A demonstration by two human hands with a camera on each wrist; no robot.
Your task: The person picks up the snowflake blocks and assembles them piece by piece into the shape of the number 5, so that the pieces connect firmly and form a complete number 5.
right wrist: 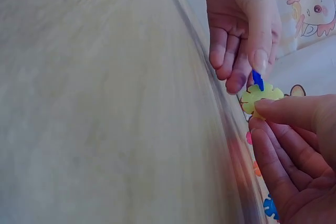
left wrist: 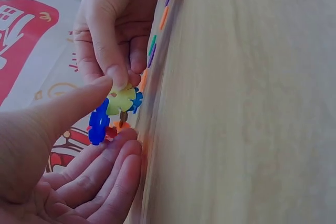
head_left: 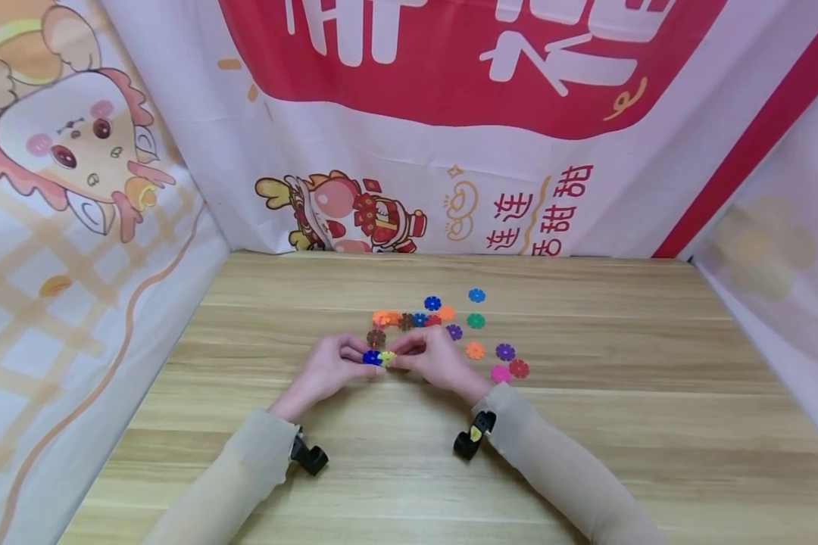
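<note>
My left hand (head_left: 327, 372) holds a dark blue notched snowflake disc (left wrist: 98, 123) between thumb and fingers. The right hand (head_left: 441, 359) pinches a yellow snowflake disc (right wrist: 258, 98) by its edge. Blue and yellow meet at their rims, the blue one standing at an angle to the yellow; how deep the notches engage cannot be seen. Just beyond the hands, a brown disc (head_left: 376, 337) lies near orange discs (head_left: 385, 318). From there a row runs right with another brown disc (head_left: 407, 322), a blue disc (head_left: 419, 320) and a red disc (head_left: 433, 321).
Loose discs lie to the right on the wooden table (head_left: 586, 424), among them a green disc (head_left: 476, 321), a pink disc (head_left: 501, 374) and a light blue disc (head_left: 476, 295). A printed cloth (head_left: 354, 174) hangs behind the table, with more at both sides.
</note>
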